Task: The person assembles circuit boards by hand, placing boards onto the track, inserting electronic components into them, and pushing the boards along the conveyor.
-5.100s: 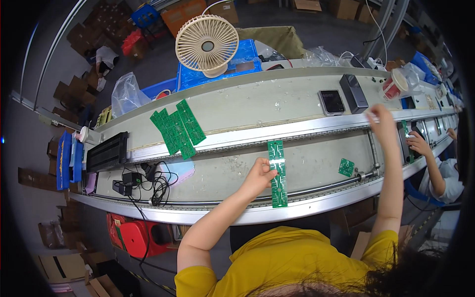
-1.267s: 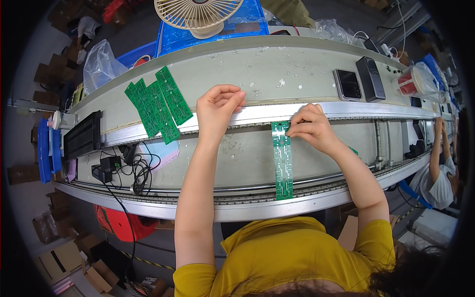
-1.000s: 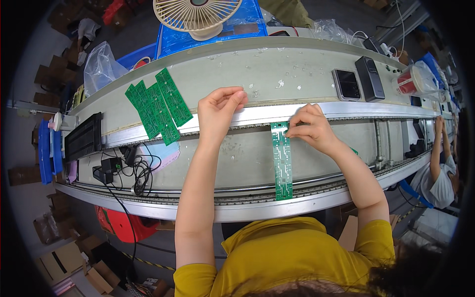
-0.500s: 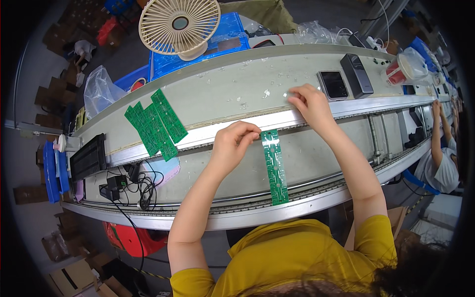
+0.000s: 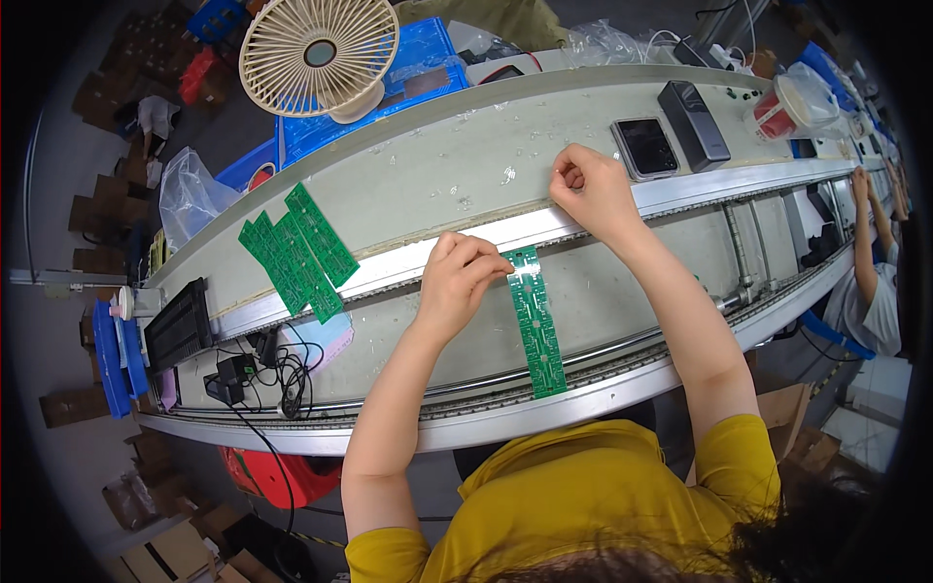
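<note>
A long green circuit board [image 5: 537,325] spans the gap between the two metal rails of the bench, its far end by my hands. My left hand [image 5: 459,282] is closed in a pinch at the board's far left edge; whatever is between its fingertips is too small to make out. Above the far rail, to the right of the board, my right hand [image 5: 591,192] has its fingertips pressed together, and their contents are hidden. Small clear pieces [image 5: 508,175] lie scattered on the bench top beyond. Several more green boards [image 5: 296,257] lie overlapping at the left.
A cream fan [image 5: 319,53] stands behind the bench on a blue crate. A phone [image 5: 645,148] and a dark upright box [image 5: 695,126] sit right of my right hand. Black cables [image 5: 287,374] and a black tray [image 5: 178,321] are at the left. Another person's arm [image 5: 863,233] shows far right.
My right hand has drawn back slightly from the scattered clear pieces, its fingers now curled tighter. My left hand remains beside the board's far end. The whole view has shifted a little.
</note>
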A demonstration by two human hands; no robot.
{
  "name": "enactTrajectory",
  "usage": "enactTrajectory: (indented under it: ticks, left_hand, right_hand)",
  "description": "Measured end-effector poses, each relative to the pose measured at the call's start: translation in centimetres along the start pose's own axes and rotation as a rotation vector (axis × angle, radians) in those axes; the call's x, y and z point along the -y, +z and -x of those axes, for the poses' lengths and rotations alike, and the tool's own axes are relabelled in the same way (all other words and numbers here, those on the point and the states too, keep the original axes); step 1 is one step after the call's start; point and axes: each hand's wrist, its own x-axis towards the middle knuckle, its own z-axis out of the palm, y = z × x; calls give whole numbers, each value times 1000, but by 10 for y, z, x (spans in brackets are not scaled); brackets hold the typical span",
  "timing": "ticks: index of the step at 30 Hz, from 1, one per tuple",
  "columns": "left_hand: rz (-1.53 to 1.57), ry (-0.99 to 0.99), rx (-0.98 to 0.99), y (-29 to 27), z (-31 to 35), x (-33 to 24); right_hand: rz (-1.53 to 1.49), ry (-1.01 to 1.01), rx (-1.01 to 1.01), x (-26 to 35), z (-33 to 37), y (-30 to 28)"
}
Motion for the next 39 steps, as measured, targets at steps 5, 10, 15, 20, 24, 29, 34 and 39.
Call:
enactTrajectory:
  ticks: [5, 10, 15, 20, 24, 29, 34, 39]
  left_hand:
    - [-32, 8, 2, 1, 1, 1]
    - [-80, 40, 14, 0, 2, 1]
    - [-224, 151, 38, -6, -2, -6]
    - [-366, 291, 54, -11, -5, -12]
    - [-385, 340, 47, -15, -4, -9]
    - [-272, 57, -161, -30, -12, 14]
    - [-454, -248, -364, -40, -37, 35]
    - [-349, -360, -319, -33, -45, 47]
  right_hand:
    - [-92, 32, 2, 4, 1, -5]
    - [-155, 51, 2, 3, 2, -6]
    - [-180, 51, 5, 3, 3, -7]
    - [-80, -1, 56, 12, 4, -17]
    - [-126, 112, 197, 24, 11, -26]
    - [-285, 254, 389, 26, 32, -31]
    - [-289, 14, 440, 30, 53, -40]
    - [-263, 13, 526, 24, 66, -43]
